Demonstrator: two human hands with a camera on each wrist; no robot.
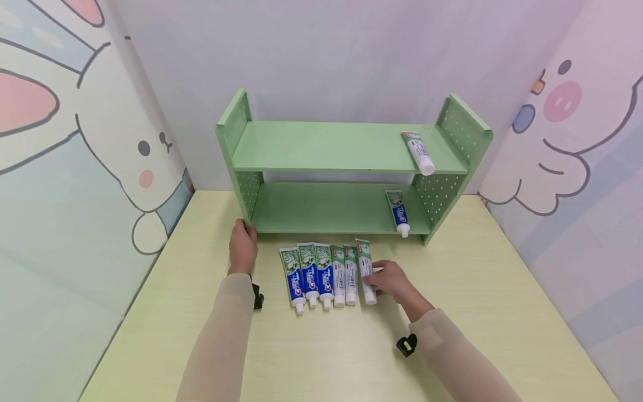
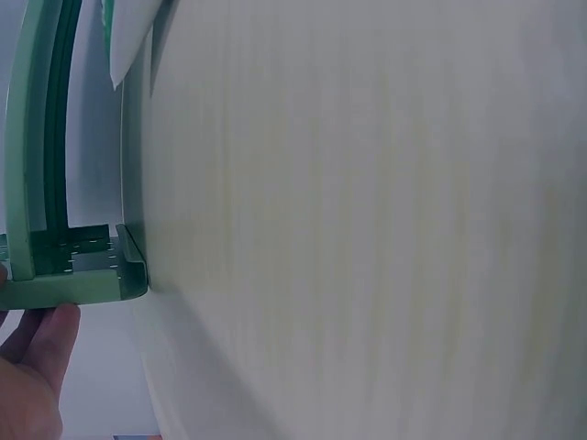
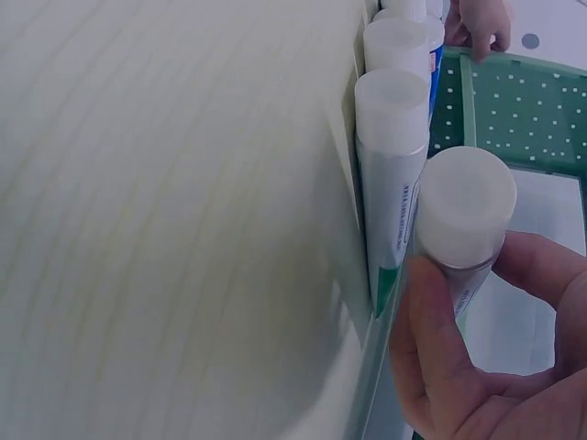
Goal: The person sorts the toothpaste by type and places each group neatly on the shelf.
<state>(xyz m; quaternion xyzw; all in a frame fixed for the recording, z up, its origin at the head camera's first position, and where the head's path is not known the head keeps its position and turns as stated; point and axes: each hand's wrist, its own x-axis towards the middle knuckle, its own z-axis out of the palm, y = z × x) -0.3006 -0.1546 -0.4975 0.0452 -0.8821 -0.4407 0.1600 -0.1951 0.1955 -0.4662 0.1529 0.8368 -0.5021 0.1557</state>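
My left hand (image 1: 243,249) grips the lower front left corner of the green two-tier shelf (image 1: 321,146); in the left wrist view its fingers press the green side panel (image 2: 83,290). My right hand (image 1: 393,279) pinches a white-and-green toothpaste tube (image 1: 365,271) between thumb and fingers. In the right wrist view that tube's white cap (image 3: 468,194) points toward the camera, just off the table. To its left lie two similar white tubes (image 1: 350,274) and three blue-and-green toothpaste tubes (image 1: 307,273), side by side, caps toward me.
One white-and-green tube (image 1: 418,152) lies at the right of the upper tier, its cap over the front edge. Below it, a blue-and-green tube (image 1: 398,212) lies on the lower tier. Cartoon-printed walls (image 1: 321,61) surround the pale wooden table (image 1: 321,357).
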